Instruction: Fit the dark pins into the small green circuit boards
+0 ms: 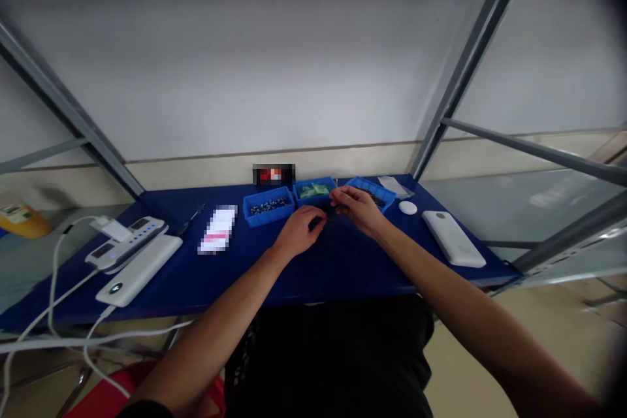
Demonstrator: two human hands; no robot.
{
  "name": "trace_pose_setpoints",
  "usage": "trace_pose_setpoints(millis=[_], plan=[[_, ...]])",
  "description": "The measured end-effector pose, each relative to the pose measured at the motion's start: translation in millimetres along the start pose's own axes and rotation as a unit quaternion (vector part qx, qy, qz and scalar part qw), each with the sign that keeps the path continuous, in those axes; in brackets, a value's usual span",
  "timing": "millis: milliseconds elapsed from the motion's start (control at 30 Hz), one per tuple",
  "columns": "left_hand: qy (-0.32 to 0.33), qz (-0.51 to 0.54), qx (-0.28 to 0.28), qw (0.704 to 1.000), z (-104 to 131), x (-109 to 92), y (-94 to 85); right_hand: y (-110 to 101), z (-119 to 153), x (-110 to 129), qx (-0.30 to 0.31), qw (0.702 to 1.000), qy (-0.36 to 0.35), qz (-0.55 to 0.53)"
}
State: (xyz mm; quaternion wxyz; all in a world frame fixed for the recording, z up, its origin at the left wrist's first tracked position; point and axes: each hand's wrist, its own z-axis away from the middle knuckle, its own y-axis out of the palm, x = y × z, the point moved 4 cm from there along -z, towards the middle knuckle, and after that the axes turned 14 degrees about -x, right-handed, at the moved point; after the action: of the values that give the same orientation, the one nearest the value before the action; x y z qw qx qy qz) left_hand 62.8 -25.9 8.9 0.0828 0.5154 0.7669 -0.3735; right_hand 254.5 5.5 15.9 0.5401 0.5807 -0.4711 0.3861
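My left hand (301, 230) is over the blue table, its fingers curled and closed near the front of the bins; what it holds, if anything, is too small to make out. Close to its right, my right hand (356, 207) is pinched, with something indistinct at the fingertips. A blue bin (269, 215) of small metallic parts lies left of the hands. Behind them, a middle blue bin (300, 200) contains green pieces. The right blue bin (389, 198), with dark small parts, is partly hidden by my right hand.
On the blue table (323, 274) are a phone (218, 230), a power strip (128, 245), white power banks (140, 271) (453, 239), a round white object (407, 208) and a clear bag (396, 187). White cables (53, 274) hang left. Metal posts (475, 46) flank the table.
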Motion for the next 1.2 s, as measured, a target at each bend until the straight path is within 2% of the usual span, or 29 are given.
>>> trace_pose_setpoints(millis=[167,367,433,500,567,600,667,733,767,833,933,1033,1100,1200], plan=[[0.030,-0.028,0.048,0.998,5.4,7.2,6.9,-7.6,-2.6,8.5,-0.030,0.999,0.000,-0.018],[0.014,-0.036,0.054,0.998,4.5,13.9,6.1,-10.8,-4.4,13.8,-0.045,0.999,-0.010,-0.009],[0.007,-0.045,0.053,0.998,3.7,14.7,5.5,-13.2,-5.0,16.7,-0.049,0.998,-0.032,0.016],[-0.006,-0.052,0.054,0.997,2.7,15.5,4.9,-19.3,-6.0,22.2,-0.061,0.991,-0.089,0.084],[-0.026,-0.053,0.054,0.997,1.5,16.4,4.3,-30.4,-7.5,30.6,-0.101,0.958,-0.180,0.197],[-0.038,-0.050,0.051,0.997,1.0,16.8,3.8,-37.5,-8.2,35.5,-0.135,0.928,-0.232,0.259],[-0.058,-0.040,0.045,0.997,0.3,17.6,3.0,-51.3,-9.3,43.6,-0.199,0.847,-0.325,0.371],[-0.070,-0.029,0.037,0.996,0.3,18.7,2.7,-61.7,-10.9,47.1,-0.237,0.778,-0.380,0.440],[-0.072,-0.025,0.036,0.996,0.6,19.4,3.0,-64.8,-12.0,47.1,-0.243,0.756,-0.394,0.462],[-0.072,-0.020,0.032,0.997,1.5,21.0,3.5,-65.6,-13.3,45.0,-0.232,0.738,-0.407,0.485],[-0.068,-0.018,0.020,0.997,2.0,21.8,2.9,-53.9,-10.2,40.8,-0.184,0.748,-0.423,0.477],[-0.080,-0.014,-0.011,0.997,0.2,19.4,-1.3,-34.5,-2.7,35.6,-0.126,0.776,-0.434,0.441],[-0.101,0.002,-0.038,0.994,-1.7,17.5,-5.0,-21.9,2.0,29.4,-0.083,0.804,-0.419,0.414],[-0.123,0.059,-0.071,0.988,-3.9,16.3,-8.0,-5.4,7.4,15.5,0.019,0.869,-0.347,0.353]])
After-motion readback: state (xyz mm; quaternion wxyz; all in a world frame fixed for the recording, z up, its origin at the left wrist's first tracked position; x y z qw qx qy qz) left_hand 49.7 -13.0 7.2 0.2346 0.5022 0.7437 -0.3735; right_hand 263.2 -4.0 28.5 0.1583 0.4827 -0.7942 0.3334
